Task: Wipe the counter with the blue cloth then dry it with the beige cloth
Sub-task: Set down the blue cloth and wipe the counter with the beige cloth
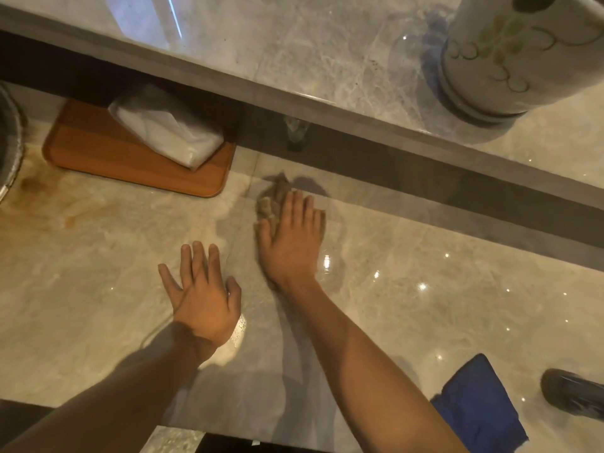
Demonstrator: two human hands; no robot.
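Note:
My right hand [291, 237] lies flat, palm down, on the beige cloth [273, 199], which is crumpled on the glossy marble counter [425, 305] near the middle. Only the cloth's far and left parts show past my fingers. My left hand [202, 289] rests flat on the bare counter with fingers spread, a little nearer to me and to the left, holding nothing. The blue cloth [477, 407] lies folded at the counter's near right, beside my right forearm and apart from both hands.
A brown wooden tray [98, 152] with a white tissue pack [166, 129] sits at the back left. A raised marble ledge [327, 60] carries a large white vase [523, 53] at the far right. A dark round object [572, 393] lies at the right edge. A brownish stain [36, 188] marks the left.

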